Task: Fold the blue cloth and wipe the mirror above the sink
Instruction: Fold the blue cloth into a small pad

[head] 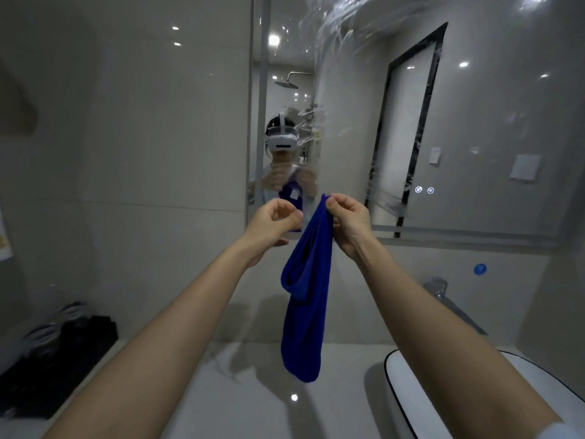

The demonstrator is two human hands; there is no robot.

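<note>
The blue cloth (305,312) hangs in a long, loosely doubled strip over the counter. My right hand (348,220) pinches its top corner between thumb and forefinger, just in front of the mirror's lower edge. My left hand (273,223) is level with it, a little to the left, thumb and fingers pinched together; I see no cloth in it. The mirror (474,122) fills the wall ahead and to the right, with wet streaks across its upper part. It reflects a person wearing a headset, holding the cloth.
A white sink basin with a dark rim (408,394) sits at the lower right, with a metal faucet (438,288) behind it. The pale stone counter (247,397) runs below the cloth. Dark bundled items (63,346) lie at the left. A blue sticker (480,269) is on the wall.
</note>
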